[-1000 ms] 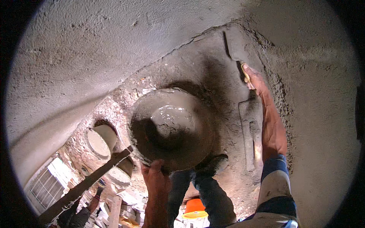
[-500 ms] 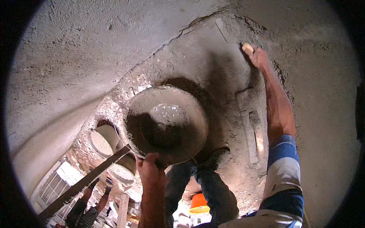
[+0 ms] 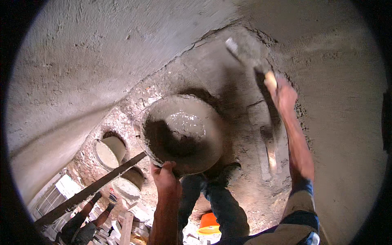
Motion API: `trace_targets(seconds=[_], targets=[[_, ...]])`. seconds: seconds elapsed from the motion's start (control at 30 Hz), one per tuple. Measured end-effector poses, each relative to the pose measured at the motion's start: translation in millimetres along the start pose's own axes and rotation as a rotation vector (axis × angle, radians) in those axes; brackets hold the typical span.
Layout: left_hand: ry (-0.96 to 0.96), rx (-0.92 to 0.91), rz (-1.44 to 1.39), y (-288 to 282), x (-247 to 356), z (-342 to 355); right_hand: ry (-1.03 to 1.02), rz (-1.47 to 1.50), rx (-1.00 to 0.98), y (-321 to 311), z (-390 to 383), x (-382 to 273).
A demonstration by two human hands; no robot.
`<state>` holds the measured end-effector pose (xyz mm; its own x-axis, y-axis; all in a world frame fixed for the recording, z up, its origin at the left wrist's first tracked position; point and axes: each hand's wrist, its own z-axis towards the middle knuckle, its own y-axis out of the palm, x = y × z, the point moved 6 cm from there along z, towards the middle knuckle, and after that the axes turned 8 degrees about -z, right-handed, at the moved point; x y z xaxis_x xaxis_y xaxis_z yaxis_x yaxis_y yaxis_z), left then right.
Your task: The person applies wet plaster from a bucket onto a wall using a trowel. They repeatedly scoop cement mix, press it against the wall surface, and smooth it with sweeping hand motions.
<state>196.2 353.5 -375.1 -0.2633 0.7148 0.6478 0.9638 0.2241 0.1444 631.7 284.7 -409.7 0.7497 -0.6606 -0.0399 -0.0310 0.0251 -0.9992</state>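
A wide round basin coated in grey mortar tilts in front of me. Wet mortar glistens at its bottom. My left hand grips its near rim, fingers curled over the edge. Farther off to the right, my right hand is closed round the pale handle of a trowel. The trowel's blade is smeared by motion and sits over the grey mortar surface near the far corner. Whether the blade touches that surface is hard to tell.
Rough plastered walls rise on the left and right. A long dark bar slants at lower left beside two mortar-crusted buckets. A long flat tool lies at right. Behind my legs stands an orange bucket; another person's arms show lower left.
My right hand has drawn the trowel back toward me and slightly right, and its blade has blurred. The basin in my left hand has shifted a little to the right.
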Motion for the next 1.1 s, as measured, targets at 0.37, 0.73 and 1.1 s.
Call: trace_targets(seconds=[0.37, 0.73, 1.1], targets=[[-0.010, -0.036, 0.174, 13, -12, 1, 0.003, 0.388, -0.332, 105, -72, 62], [0.160, -0.200, 0.618, -19, -8, 12, 0.374, 0.466, 0.032, 15, -103, 2], [-0.060, -0.356, 0.615, 1, -1, -57, 0.254, 0.520, -0.544, -171, -333, -34]])
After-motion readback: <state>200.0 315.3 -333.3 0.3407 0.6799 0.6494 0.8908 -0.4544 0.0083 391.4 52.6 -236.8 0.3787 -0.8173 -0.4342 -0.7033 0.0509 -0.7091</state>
